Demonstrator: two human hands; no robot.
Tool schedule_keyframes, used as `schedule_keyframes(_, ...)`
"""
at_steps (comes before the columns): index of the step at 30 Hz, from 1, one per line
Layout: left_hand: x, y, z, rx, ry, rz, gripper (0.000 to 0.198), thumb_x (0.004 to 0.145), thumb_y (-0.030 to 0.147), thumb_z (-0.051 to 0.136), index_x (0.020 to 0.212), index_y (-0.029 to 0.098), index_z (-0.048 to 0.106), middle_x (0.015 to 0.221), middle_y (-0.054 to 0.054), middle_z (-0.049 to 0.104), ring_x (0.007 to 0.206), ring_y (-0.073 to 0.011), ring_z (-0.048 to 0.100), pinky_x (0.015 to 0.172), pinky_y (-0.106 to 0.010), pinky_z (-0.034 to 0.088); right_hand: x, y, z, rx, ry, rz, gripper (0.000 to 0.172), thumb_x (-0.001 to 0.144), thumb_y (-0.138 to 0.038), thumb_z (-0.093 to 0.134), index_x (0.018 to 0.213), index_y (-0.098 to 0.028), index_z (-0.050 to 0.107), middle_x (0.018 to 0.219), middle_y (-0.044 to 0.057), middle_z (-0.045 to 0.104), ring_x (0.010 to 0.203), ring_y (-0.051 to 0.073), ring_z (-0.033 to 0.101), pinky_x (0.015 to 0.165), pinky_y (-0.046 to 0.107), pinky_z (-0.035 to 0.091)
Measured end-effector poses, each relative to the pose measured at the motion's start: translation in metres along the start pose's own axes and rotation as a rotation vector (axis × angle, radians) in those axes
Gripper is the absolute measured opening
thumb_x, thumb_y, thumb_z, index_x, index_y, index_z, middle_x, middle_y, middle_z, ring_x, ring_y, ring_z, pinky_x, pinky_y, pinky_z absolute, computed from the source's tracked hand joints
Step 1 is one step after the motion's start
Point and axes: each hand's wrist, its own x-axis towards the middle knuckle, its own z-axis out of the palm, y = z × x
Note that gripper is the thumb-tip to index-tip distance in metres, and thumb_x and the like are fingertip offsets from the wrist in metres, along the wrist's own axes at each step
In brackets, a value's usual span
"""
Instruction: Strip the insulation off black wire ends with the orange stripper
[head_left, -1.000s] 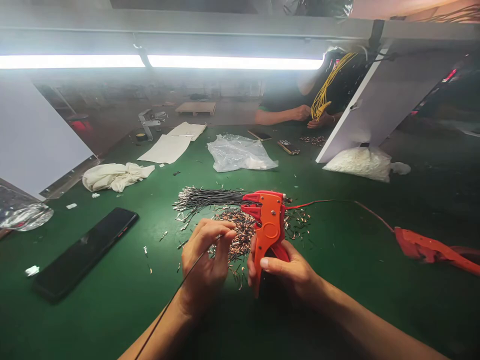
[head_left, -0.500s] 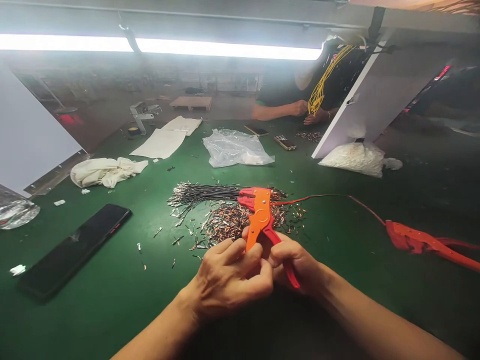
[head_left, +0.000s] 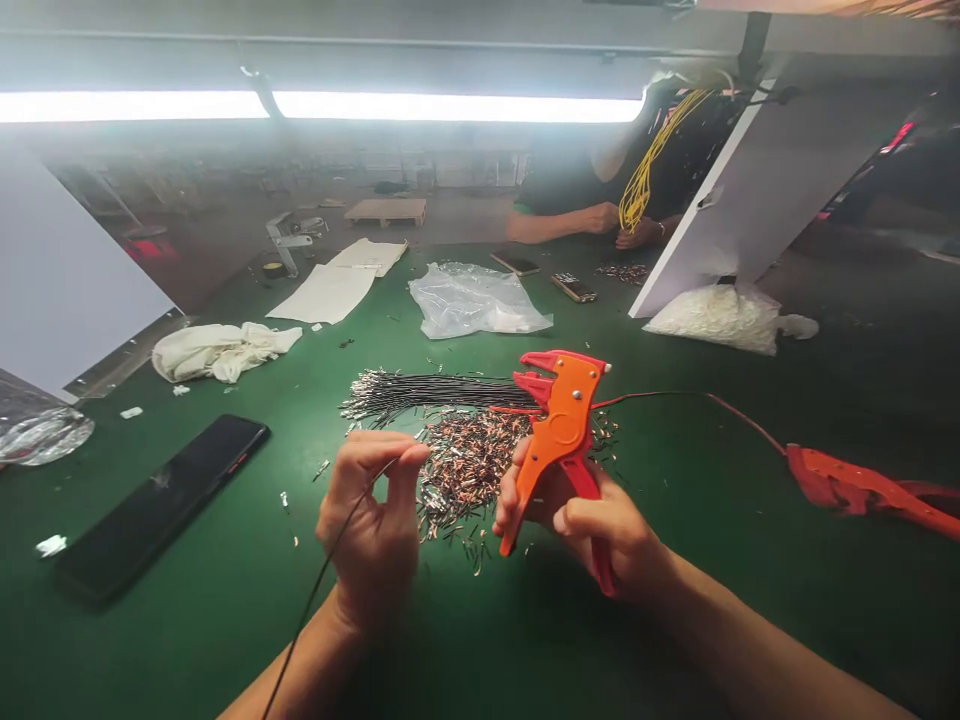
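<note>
My right hand (head_left: pixel 592 525) grips the handles of an orange wire stripper (head_left: pixel 559 430), its red jaws pointing up and left above the table. My left hand (head_left: pixel 371 520) pinches a thin black wire (head_left: pixel 307 610) between thumb and fingertips; the wire trails down along my forearm. Between and beyond my hands lies a heap of small copper-coloured wire bits (head_left: pixel 469 460). Behind it rests a bundle of black wires (head_left: pixel 427 388) with stripped ends.
A dark phone (head_left: pixel 161 505) lies at the left on the green table (head_left: pixel 675 600). A red tool (head_left: pixel 862 490) with a red wire sits right. White cloth (head_left: pixel 221 350), plastic bags (head_left: pixel 472 300) and papers lie farther back. Another person's hands (head_left: pixel 622 225) handle yellow wires.
My hands, which were together at the stripper, have parted. The left hand has drawn away to the left with the black wire, and the right has tilted the stripper up and right.
</note>
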Motion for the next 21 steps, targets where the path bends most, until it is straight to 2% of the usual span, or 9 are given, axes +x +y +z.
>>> schedule_keyframes(3, 0.005, -0.002, -0.002, 0.037, 0.010, 0.084, 0.015, 0.082, 0.007, 0.065, 0.084, 0.020, 0.058, 0.077, 0.001, 0.061, 0.073, -0.0129, 0.057, 0.065, -0.028, 0.047, -0.004, 0.005, 0.004, -0.036, -0.080, 0.050, 0.043, 0.064, -0.005, 0.050, 0.105, -0.018, 0.053, 0.090, 0.006, 0.066, 0.087, 0.024, 0.064, 0.070, 0.039, 0.051)
schedule_keyframes(8, 0.000, 0.007, 0.001, 0.033, -0.079, 0.219, 0.020, 0.081, 0.000, 0.063, 0.086, 0.018, 0.059, 0.075, 0.001, 0.061, 0.070, -0.0122, 0.055, 0.063, -0.028, 0.045, -0.006, 0.009, 0.011, -0.088, -0.139, 0.115, 0.042, 0.066, -0.008, 0.051, 0.107, -0.016, 0.052, 0.089, 0.006, 0.066, 0.083, 0.022, 0.064, 0.073, 0.040, 0.050)
schedule_keyframes(13, -0.007, 0.010, 0.004, -0.078, -0.152, 0.075, 0.014, 0.087, 0.004, 0.056, 0.086, 0.018, 0.056, 0.072, 0.001, 0.058, 0.069, -0.0120, 0.054, 0.063, -0.028, 0.044, -0.005, 0.009, 0.010, -0.098, -0.140, 0.094, 0.041, 0.068, -0.009, 0.052, 0.108, -0.015, 0.051, 0.091, 0.006, 0.067, 0.080, 0.020, 0.064, 0.073, 0.038, 0.050)
schedule_keyframes(18, -0.008, 0.011, 0.006, -0.123, -0.130, -0.095, 0.012, 0.093, 0.013, 0.053, 0.083, 0.019, 0.054, 0.073, 0.000, 0.057, 0.066, -0.0110, 0.053, 0.058, -0.024, 0.043, -0.007, 0.009, 0.010, -0.114, -0.135, 0.142, 0.041, 0.068, -0.010, 0.053, 0.109, -0.015, 0.053, 0.092, 0.006, 0.067, 0.083, 0.020, 0.064, 0.078, 0.040, 0.049)
schedule_keyframes(21, -0.007, 0.013, 0.007, -0.158, -0.142, -0.135, 0.013, 0.093, 0.017, 0.055, 0.080, 0.019, 0.054, 0.071, 0.000, 0.057, 0.064, -0.0106, 0.052, 0.056, -0.023, 0.042, -0.008, 0.010, 0.011, -0.136, -0.137, 0.174, 0.038, 0.068, -0.011, 0.055, 0.106, -0.014, 0.055, 0.092, 0.006, 0.066, 0.082, 0.020, 0.064, 0.079, 0.039, 0.048)
